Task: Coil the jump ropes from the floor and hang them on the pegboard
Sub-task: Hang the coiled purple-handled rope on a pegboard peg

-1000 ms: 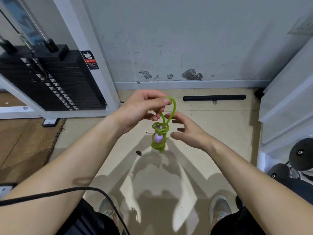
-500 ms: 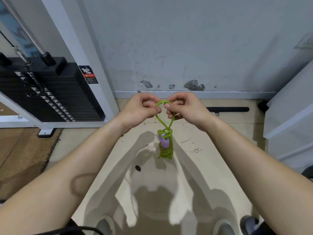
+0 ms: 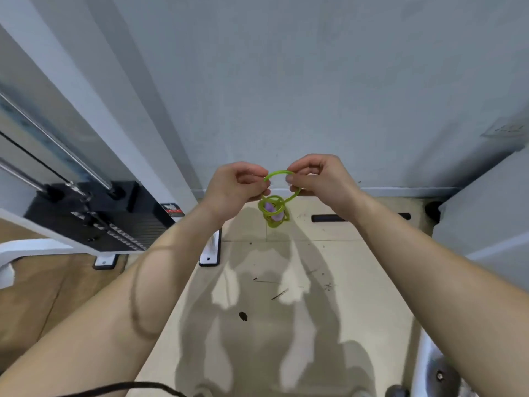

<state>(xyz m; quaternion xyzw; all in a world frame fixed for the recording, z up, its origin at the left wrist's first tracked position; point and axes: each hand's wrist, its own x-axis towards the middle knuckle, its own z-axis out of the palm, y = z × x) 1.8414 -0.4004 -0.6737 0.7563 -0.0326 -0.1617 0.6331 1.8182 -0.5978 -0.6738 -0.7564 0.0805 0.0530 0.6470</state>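
A green jump rope (image 3: pixel 274 208) hangs in front of me as a small coiled bundle with purple handles wrapped inside. A round loop of the rope stands up from the bundle. My left hand (image 3: pixel 237 187) pinches the loop's left side and my right hand (image 3: pixel 317 179) pinches its right side, holding the loop spread between them at chest height above the tiled floor. No pegboard is in view.
A weight-stack machine (image 3: pixel 94 216) with a white frame stands at the left. A black bar (image 3: pixel 329 218) lies on the floor by the wall. A grey cabinet (image 3: pixel 483 224) rises at the right. A black cable (image 3: pixel 120 386) crosses the bottom left.
Both hands rose with the rope and the view tilted up toward the wall. The right hand, apart from the rope a second ago, now pinches the loop, which is pulled wider.
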